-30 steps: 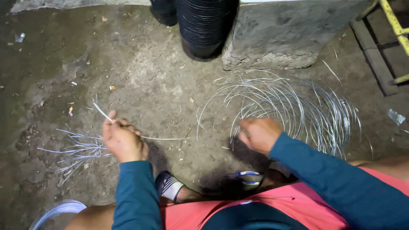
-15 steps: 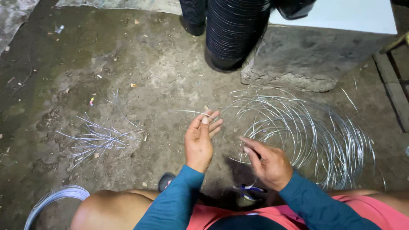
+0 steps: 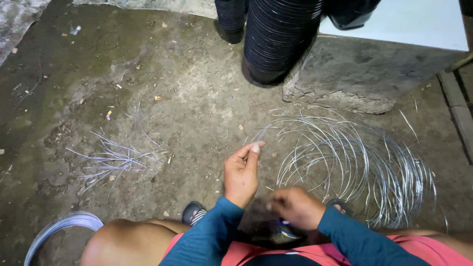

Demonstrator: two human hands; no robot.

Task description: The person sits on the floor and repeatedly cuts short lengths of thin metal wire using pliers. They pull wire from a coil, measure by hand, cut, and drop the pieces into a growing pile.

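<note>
Dirt floor [image 3: 187,113], wire coil [image 3: 354,167], cut wire pieces [image 3: 111,160], black pot stacks [image 3: 278,39]

Bare floor [image 3: 187,113] open centre; wire coil [image 3: 354,167] crowds right, cut wire pieces [image 3: 111,160] left, black pot stack [image 3: 278,42] and concrete block [image 3: 364,74] far.

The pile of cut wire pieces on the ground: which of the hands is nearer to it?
Left. The left hand is raised to the right of the pile of cut wire pieces, apart from it. The right hand sits farther right, beside the big wire coil.
</note>
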